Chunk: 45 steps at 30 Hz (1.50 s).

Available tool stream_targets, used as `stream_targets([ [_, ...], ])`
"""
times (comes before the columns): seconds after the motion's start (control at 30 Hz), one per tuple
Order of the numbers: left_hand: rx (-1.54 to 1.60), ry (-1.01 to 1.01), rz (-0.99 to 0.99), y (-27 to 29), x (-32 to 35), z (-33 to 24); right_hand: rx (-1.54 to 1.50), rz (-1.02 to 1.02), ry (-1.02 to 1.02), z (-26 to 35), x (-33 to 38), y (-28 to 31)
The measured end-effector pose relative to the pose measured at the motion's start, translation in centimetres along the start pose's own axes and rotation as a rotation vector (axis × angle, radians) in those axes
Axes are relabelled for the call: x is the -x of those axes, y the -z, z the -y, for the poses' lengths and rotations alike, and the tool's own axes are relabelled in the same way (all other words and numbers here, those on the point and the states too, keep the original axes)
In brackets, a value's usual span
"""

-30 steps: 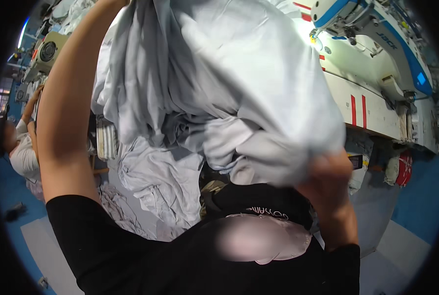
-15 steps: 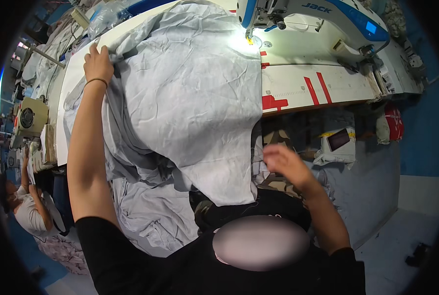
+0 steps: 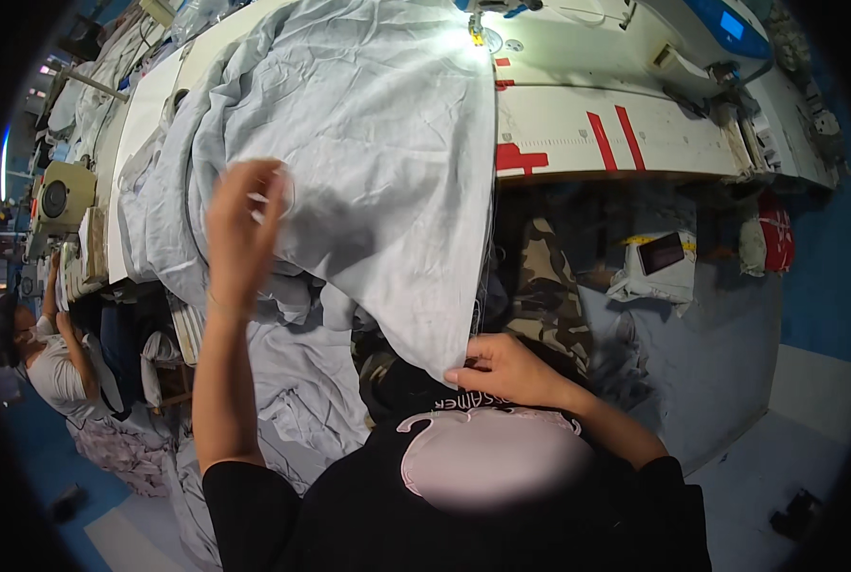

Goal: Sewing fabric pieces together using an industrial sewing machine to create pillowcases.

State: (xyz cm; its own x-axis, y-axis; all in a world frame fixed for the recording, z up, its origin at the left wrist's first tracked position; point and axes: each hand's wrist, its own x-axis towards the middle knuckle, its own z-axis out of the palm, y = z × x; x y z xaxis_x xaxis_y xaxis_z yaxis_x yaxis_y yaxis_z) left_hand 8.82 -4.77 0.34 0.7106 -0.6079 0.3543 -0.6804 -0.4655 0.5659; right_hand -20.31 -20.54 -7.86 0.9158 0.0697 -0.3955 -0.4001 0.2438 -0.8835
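Note:
A large light grey cloth [image 3: 378,181] spreads over the sewing table and hangs off its front edge toward my lap. My right hand [image 3: 511,370] is closed on the near lower corner of this cloth, pinching it between thumb and fingers. Above the cloth's left part hovers my left hand [image 3: 246,224], somewhat blurred, fingers loosely bent and apart, with nothing seen in it. At the far end, the cloth's straight right edge runs up to the lit needle area of the sewing machine [image 3: 711,33].
Red tape strips [image 3: 611,140] mark the white table [image 3: 563,105]. Below it, a phone [image 3: 661,254] lies on a white package. More grey cloth [image 3: 306,381] is heaped beside my lap. A co-worker [image 3: 58,357] sits at far left near another machine [image 3: 63,195].
My left hand has left the cloth's far left side and moved nearer and right. My right hand has taken hold of the near corner. The cloth's right edge now lies straighter.

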Motion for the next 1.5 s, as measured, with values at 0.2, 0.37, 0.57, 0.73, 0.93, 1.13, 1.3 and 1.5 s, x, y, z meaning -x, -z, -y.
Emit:
stream_targets([
  [0.2, 0.233, -0.096, 0.642, -6.3, 9.1, -10.5, 0.485, 0.109, 0.207, 1.3, 1.6, -0.4],
  [0.37, 0.229, 0.14, 0.643, -7.9, 11.4, -9.5, 0.304, 0.124, 0.31, 0.2, 3.1, 1.6],
  [0.57, 0.353, 0.136, 0.641, -8.8, 13.1, -10.0, 0.099, -0.442, 0.212, -1.8, 6.0, 8.3],
  [0.73, 0.136, -0.104, 0.577, -9.8, 13.5, -10.4, 0.874, -0.827, 0.532, -2.8, 4.1, 8.6],
  [0.93, 0.148, -0.165, 0.665, -9.4, 12.2, -12.2, 1.199, -0.682, 1.055, -0.2, -2.0, 6.2],
  [1.13, 0.407, -0.198, 0.766, -4.7, 4.1, -8.8, 1.077, -0.524, 0.935, 1.9, -0.5, 5.9],
  [1.3, -0.35, -0.077, -0.272, -7.4, -1.7, -2.9, 0.87, -0.585, 0.772, 1.4, -0.7, 6.3],
  [1.5, -0.309, 0.073, -0.144, -8.3, -2.5, 0.8, 0.83, -0.435, 0.792, 2.2, -1.7, 7.6],
])
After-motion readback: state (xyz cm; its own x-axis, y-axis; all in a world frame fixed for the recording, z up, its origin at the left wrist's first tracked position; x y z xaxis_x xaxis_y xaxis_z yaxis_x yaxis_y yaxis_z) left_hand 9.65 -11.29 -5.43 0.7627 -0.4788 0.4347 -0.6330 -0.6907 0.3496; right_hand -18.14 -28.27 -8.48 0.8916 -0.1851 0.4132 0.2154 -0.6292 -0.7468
